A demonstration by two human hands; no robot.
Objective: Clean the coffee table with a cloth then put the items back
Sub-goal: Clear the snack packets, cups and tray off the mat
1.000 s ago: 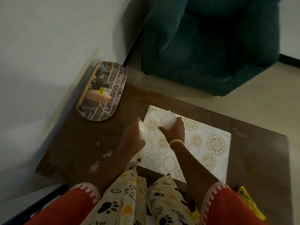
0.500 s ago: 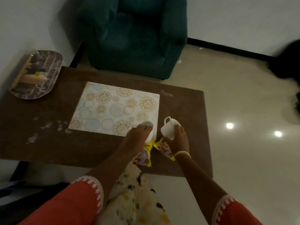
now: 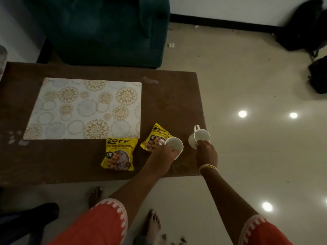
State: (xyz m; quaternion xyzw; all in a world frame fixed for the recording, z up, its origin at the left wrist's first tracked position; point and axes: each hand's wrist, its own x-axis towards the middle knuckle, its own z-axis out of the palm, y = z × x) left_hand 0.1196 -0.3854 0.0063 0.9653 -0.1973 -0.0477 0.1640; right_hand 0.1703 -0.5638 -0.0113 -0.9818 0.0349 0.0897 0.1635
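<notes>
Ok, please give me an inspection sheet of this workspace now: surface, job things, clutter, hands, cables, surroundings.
Surface: brown table, pale smears at its left edge and a stain near the right end.
Job things: patterned mat flat on table; two yellow snack packets in front of it; no cloth seen.
Clutter: small scraps on floor.
Hands: left hand holds a white cup; right hand holds a white mug.
Cables: nothing seen.
Surroundings: green armchair behind table; dark bags far right.

The left hand (image 3: pixel 163 154) covered part of its white cup (image 3: pixel 174 145), which hid the right soya packet's (image 3: pixel 155 138) lower corner. The worktop (image 3: pixel 177 96) ran off the left edge.
</notes>
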